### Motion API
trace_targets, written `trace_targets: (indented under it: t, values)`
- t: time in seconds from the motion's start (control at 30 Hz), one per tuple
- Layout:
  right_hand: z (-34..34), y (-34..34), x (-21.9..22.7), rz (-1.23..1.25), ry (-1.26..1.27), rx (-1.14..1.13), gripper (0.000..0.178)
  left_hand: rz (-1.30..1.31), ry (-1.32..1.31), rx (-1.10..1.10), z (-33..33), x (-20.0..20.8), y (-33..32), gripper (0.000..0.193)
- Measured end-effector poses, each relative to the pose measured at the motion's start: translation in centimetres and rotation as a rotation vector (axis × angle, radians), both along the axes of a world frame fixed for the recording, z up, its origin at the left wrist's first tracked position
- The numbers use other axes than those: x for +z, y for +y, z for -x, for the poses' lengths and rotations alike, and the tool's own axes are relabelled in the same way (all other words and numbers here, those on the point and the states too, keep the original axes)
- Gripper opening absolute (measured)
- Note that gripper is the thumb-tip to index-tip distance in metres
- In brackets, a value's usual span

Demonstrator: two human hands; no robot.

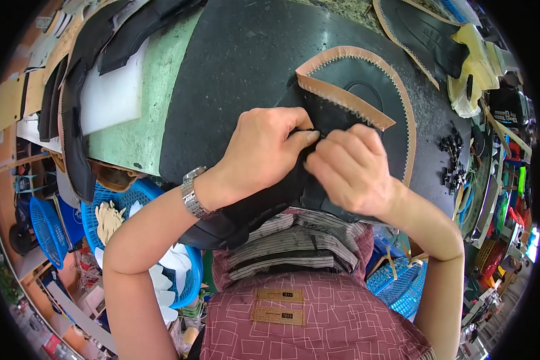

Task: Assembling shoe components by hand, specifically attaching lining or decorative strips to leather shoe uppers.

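Observation:
A black leather-like piece [366, 90] lies before me on the dark work mat, with a tan zigzag-edged strip [336, 96] along its rim and folded across it. My left hand [264, 147] is closed, thumb and forefinger pinching the black material near the middle of the piece. Right beside it, the curled fingers of my right hand [354, 171] grip the same black material. The fingertips almost meet, and whatever small detail lies between them is hidden. The near part of the piece [222, 225] hangs over the table edge toward my lap.
The dark mat [228, 72] covers a green tabletop [162, 78]. Small black parts [453, 156] are heaped at the right. Another tan-edged black piece [423, 36] and yellowish plastic [474, 66] lie at the far right. Blue baskets [195, 273] with white cutouts stand below left.

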State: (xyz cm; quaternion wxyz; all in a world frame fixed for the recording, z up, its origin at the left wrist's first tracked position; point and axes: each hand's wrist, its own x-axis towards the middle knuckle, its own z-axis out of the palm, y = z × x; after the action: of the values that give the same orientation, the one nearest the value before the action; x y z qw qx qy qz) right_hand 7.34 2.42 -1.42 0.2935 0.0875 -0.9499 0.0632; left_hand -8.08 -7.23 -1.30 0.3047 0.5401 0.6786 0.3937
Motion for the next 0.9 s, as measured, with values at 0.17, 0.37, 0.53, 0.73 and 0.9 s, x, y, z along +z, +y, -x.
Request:
trace_targets:
  t: [0.17,0.37,0.53,0.73,0.9]
  values:
    - [-2.9,-5.5,0.4,0.309,-0.046,0.326,0.010,-0.184,0.221,0.331,4.0,-0.9,3.1,0.016]
    - [-2.4,-3.0,2.8,-0.010,-0.086,-0.205,0.038,-0.133,0.209,0.228,4.9,-1.4,1.3,0.020]
    - [-2.3,0.4,0.8,-0.012,-0.114,-0.076,0.037,-0.137,0.226,0.100,2.6,-0.5,0.0,0.013]
    - [-2.1,0.7,2.4,0.111,-0.326,-0.009,0.036,-0.320,0.509,0.100,1.8,-1.8,-0.3,0.009]
    - [1.2,0.0,1.1,0.214,-0.311,0.023,0.040,-0.345,0.534,0.062,2.2,-2.2,-0.2,0.008]
